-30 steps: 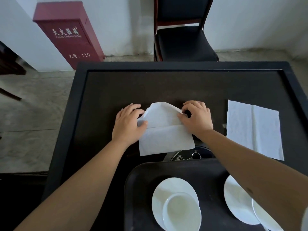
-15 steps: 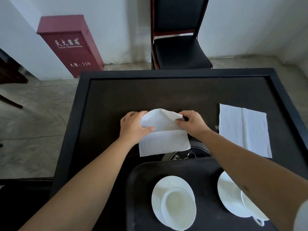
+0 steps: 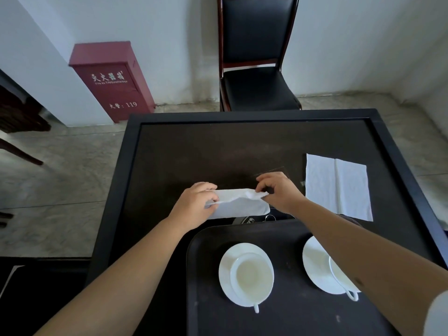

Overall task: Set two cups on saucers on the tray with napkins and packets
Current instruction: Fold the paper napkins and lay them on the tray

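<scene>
Both cups (image 3: 252,275) already sit on saucers (image 3: 224,270) on the tray (image 3: 286,318). Beyond the tray, left hand (image 3: 195,206) and right hand (image 3: 281,192) pinch a half-folded napkin (image 3: 238,207); second napkin (image 3: 338,186) unfolded, packets unseen.

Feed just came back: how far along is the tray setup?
Done: two cups sit on saucers on the tray, the left cup fully in view, the right cup partly behind the forearm. In hand: left hand and right hand pinch the ends of a napkin, folding it over the table. Left: a second napkin lies flat on the table; no napkins on the tray yet, no packets visible.
</scene>
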Motion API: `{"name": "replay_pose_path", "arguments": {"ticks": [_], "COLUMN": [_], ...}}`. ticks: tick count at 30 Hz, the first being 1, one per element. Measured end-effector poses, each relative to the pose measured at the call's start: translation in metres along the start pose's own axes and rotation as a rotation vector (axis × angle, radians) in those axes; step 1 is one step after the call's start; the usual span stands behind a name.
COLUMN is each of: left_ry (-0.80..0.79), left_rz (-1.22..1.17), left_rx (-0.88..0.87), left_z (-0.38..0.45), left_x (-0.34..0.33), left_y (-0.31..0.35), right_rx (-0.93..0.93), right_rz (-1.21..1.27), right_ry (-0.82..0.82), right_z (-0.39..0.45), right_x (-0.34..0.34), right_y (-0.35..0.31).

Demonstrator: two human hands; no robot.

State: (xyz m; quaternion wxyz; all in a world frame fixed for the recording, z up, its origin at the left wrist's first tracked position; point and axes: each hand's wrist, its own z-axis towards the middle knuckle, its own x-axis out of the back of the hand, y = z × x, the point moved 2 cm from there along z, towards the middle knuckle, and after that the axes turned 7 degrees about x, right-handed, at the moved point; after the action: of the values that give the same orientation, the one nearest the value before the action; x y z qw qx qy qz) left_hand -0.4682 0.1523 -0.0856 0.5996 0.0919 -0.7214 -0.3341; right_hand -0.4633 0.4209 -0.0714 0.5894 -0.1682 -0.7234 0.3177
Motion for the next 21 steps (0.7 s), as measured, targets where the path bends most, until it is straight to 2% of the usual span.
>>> {"name": "replay_pose_path", "arguments": {"ticks": [3,8,10,13,16,19,21], "left_ry": [-0.069,0.043,0.046,0.026,0.018,-0.055,-0.118], "left_rz": [0.088,0.123,0.121,0.173,0.179,0.261,0.328], "left_rx": [-0.027,-0.043,-0.043,-0.063,0.02,0.138,0.181], "left_z": [-0.009,-0.01,-0.008,-0.006,0.002,0.014,0.02], "left_x": [-0.001,0.005,0.007,0.007,0.003,-0.004,-0.01], "left_y": [0.0,0.005,0.006,0.007,0.008,0.009,0.008], "right_rx": [0.035,0.081,0.105,0.245,0.383,0.246,0.086], "right_rz": [-0.136,-0.194,-0.212,-0.279,-0.398,-0.339,-0.119], "right_ry": [-0.044,0.149,0.159,0.017,-0.179,-0.216,-0.119], "right_z": [-0.01,-0.018,-0.016,-0.018,-0.025,-0.026,-0.025], "right_x": [-0.001,0.007,0.011,0.013,0.007,0.003,0.004], "right_y": [-0.001,-0.005,-0.006,-0.008,-0.007,-0.001,0.002]}}
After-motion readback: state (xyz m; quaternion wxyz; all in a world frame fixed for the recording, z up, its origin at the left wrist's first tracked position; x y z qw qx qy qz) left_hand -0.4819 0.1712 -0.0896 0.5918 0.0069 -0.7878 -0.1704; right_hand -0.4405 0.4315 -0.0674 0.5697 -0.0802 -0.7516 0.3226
